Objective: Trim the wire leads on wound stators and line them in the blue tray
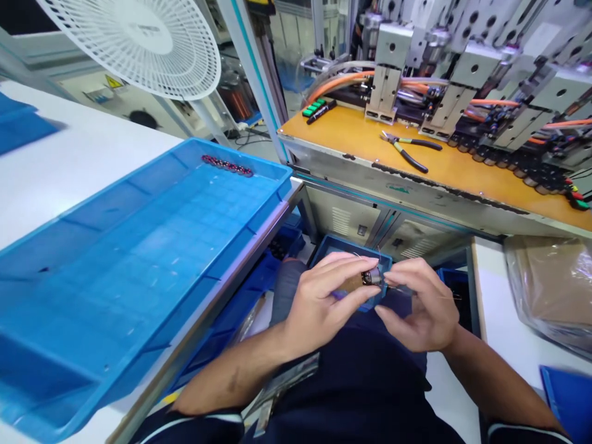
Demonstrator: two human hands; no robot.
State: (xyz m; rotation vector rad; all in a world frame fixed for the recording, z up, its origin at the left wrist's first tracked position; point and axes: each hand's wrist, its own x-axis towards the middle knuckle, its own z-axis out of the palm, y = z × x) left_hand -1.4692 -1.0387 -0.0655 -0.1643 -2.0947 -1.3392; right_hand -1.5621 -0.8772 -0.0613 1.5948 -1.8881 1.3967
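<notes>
My left hand [319,299] pinches a small silvery and dark cylinder with thin wires [371,277] between thumb and fingertips. Fine wire ends rise from its top; its exact kind is too small to make out. Close by on the right is my right hand [420,305], its thumb apart from its curved fingers. The right fingertips come up to the cylinder's end, and a thin wire seems to run past them. Below both hands, over my lap, sits a small blue bin [330,245], partly hidden by them.
To the left, a large blue tray [139,246] holds a row of small red-and-dark rings [226,165]. Ahead, cutting pliers [407,150] and a black marker [321,112] lie on the orange machine bench [342,135]. A white fan [143,37] stands behind; a plastic-wrapped package [550,290] is at right.
</notes>
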